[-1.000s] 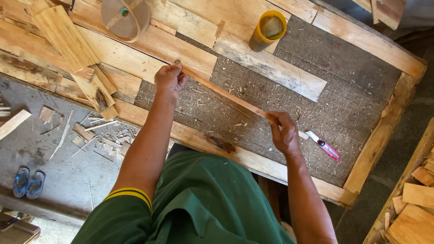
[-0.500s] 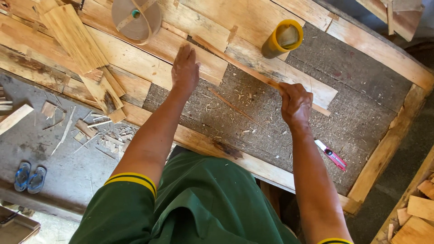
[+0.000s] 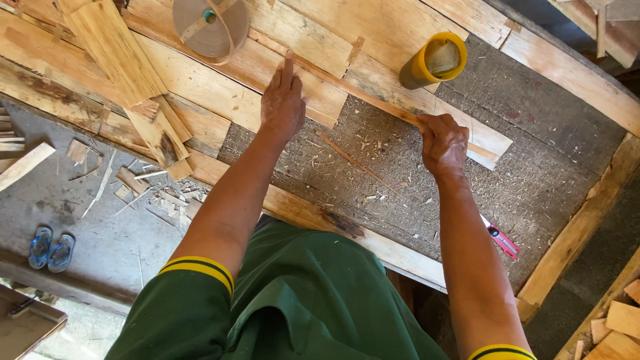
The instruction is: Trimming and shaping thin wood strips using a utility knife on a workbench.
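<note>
Left hand (image 3: 283, 100) lay flat and unclenched on the pale boards of the counter (image 3: 560, 80), fingers stretched forward, the forefinger tip touching the upper end of a thin wooden strip (image 3: 360, 93). Right hand (image 3: 443, 143) was clenched around the same strip farther down its length, knuckles up, gripping it where it crossed from the boards onto the grey, rough middle patch of the counter. The strip ran slantwise from the left forefinger down to the right fist, and its lower end came out past the fist over a short plank (image 3: 490, 143) lying on the grey patch.

A second, thinner sliver (image 3: 353, 160) lay loose on the grey surface between the two forearms, among scattered shavings. A yellow roll of tape (image 3: 433, 61) stood just beyond the right hand, near the strip but apart from it. A flat round spool (image 3: 210, 27) rested on the boards beyond the left hand. A red and white utility knife (image 3: 500, 240) lay on the grey patch beside the right forearm. To the far left, several slats (image 3: 117, 57) were stacked at an angle on the counter edge. Below them, on the floor, lay wood scraps (image 3: 143, 190) and a pair of blue sandals (image 3: 50, 247). The person wore a green shirt with yellow-striped sleeves.
</note>
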